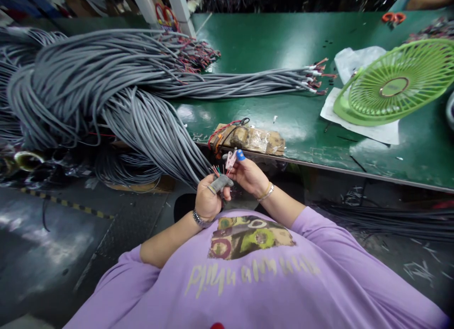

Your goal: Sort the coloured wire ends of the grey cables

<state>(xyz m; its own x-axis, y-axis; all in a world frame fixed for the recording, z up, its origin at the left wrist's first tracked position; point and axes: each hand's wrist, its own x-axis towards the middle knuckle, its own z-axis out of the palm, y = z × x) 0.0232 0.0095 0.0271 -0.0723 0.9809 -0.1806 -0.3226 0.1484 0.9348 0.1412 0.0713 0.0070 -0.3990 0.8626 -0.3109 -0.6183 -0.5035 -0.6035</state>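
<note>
My left hand is closed around the end of a grey cable, its thumb wrapped in a grey cover. Thin red, green and white wires fan out just above that thumb. Close by on the right, my right hand pinches a small pinkish-white piece whose kind I cannot make out. One of its fingertips wears a blue cover. A thick bundle of grey cables slopes down from the bench to my left hand.
Along the edge of the green bench lies a taped wooden block with red and black leads. More grey cables stretch across the bench. A green fan stands on white paper at right; orange-handled scissors lie behind.
</note>
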